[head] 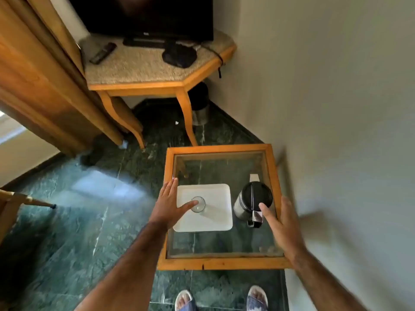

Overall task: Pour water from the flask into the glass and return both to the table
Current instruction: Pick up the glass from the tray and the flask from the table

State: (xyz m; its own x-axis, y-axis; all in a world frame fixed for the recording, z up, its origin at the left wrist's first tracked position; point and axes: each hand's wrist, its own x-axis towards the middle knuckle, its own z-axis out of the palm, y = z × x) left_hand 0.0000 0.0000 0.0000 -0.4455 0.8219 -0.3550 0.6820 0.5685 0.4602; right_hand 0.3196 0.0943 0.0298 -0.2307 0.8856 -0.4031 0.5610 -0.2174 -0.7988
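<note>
Below, at lower centre of the frame, a small square glass-topped desk with an orange wooden frame (219, 263) carries a white square plastic tray (215, 221), and on that tray stands a clear empty drinking glass (198, 204), upright. Just right of the tray, on the bare glass, stands a steel flask with a black lid and handle (251, 203), also upright. The left hand (167, 206) hovers spread flat, its thumb overlapping the glass rim from this view; its grip is wide open and holds nothing. The right hand (280, 223) is likewise open and empty, its thumb just at the flask's handle. Nothing lies between either hand and its object. Toward the upper left, a stone-topped corner table (139, 66) bears a dark television (148, 16) and a black remote (102, 52). No writing is legible.
</note>
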